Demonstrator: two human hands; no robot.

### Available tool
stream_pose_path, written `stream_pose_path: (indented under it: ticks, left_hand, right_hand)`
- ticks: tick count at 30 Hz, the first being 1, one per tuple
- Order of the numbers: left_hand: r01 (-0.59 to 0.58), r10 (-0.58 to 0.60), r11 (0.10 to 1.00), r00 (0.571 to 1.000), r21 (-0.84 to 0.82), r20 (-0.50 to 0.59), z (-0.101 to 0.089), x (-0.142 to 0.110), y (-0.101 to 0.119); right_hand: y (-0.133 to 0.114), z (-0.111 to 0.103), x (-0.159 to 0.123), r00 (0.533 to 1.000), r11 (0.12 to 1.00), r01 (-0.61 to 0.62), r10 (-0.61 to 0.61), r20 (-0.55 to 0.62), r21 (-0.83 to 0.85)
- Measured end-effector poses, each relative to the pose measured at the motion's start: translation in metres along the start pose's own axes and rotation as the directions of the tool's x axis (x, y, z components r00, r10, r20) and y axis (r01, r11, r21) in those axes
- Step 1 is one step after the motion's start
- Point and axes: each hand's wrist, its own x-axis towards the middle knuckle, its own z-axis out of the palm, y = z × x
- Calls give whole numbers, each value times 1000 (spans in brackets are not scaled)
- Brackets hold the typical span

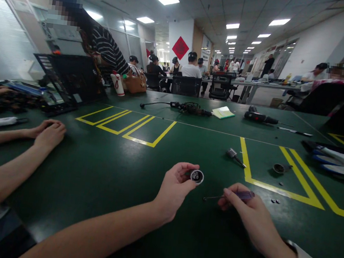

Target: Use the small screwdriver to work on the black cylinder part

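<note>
My left hand (174, 190) is closed around a round metal housing (197, 177), its open end facing me and a small core showing inside. To its right, my right hand (244, 207) grips a screwdriver (244, 195) by its purplish handle. The thin shaft points left, with a small dark piece (205, 198) at its tip, just apart from the housing. Beyond my hands lies a metal part with a shaft (235, 156). A cup-shaped metal part (281, 168) rests farther right, and small rings (275, 201) lie near my right hand.
Yellow tape outlines (140, 142) mark the green table (104, 196). A power drill (260, 117), a cabled tool (190, 108), a notepad (223, 112), a pen (294, 132) and gloves (340, 161) lie farther back. A co-worker's hands (50, 133) rest at the left.
</note>
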Motion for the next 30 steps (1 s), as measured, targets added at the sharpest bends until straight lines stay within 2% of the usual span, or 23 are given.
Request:
stream_pose_path:
  ticks: [4,7,9,11,14,16,18,19,21,22,24,25,27,30]
  left_hand:
    - [-7,7,1000,1000,-6,-2,0,1,-1]
    - [-5,5,1000,1000,-8,20,-1,2,-2]
    - [1,-1,1000,1000,-6,30,-1,2,-3]
    - [-1,1,1000,1000,-6,27,-2,3,-3]
    - [-15,15,1000,1000,-9,10,-3,5,-4]
    - [-20,20,1000,1000,-13,10,-4,6,-5]
    - [-16,16,1000,1000,-11,18,-4,7,-6]
    - [-9,10,1000,1000,-8,22,-4,6,-6]
    - [4,-3,1000,1000,-7,28,-3,4,-6]
    - [8,-8,1000,999,-11,33,-2,3,-5]
    - [12,-11,1000,999,-25,53,0,0,-5]
    - [10,-8,999,998,-30,65,1,-2,-5]
    - [4,-1,999,996,-37,87,2,-4,-5]
    - [1,3,999,994,-45,106,3,-5,-6]
  right_hand:
    - [-5,0,-3,989,976,145,-140,43,-161]
    - [-6,-1,-4,993,979,106,-93,79,-174]
    - [-5,0,-3,996,999,-24,26,90,-22]
    - [-1,2,-1,979,952,-192,171,106,236]
    - [3,5,2,930,749,-367,310,198,551]
    - [3,5,3,919,649,-393,294,262,651]
    - [1,3,2,945,616,-327,223,240,716]
    - [-1,2,1,966,631,-260,179,189,731]
    - [-5,1,-4,997,729,-74,72,31,681]
    - [-6,2,-7,999,801,26,1,-44,598]
    - [-10,3,-14,979,918,193,-157,-129,346]
    - [-11,4,-17,962,941,261,-235,-140,215]
    - [-13,6,-21,922,929,370,-364,-135,22]
    - [-15,8,-25,861,871,479,-490,-136,-110]
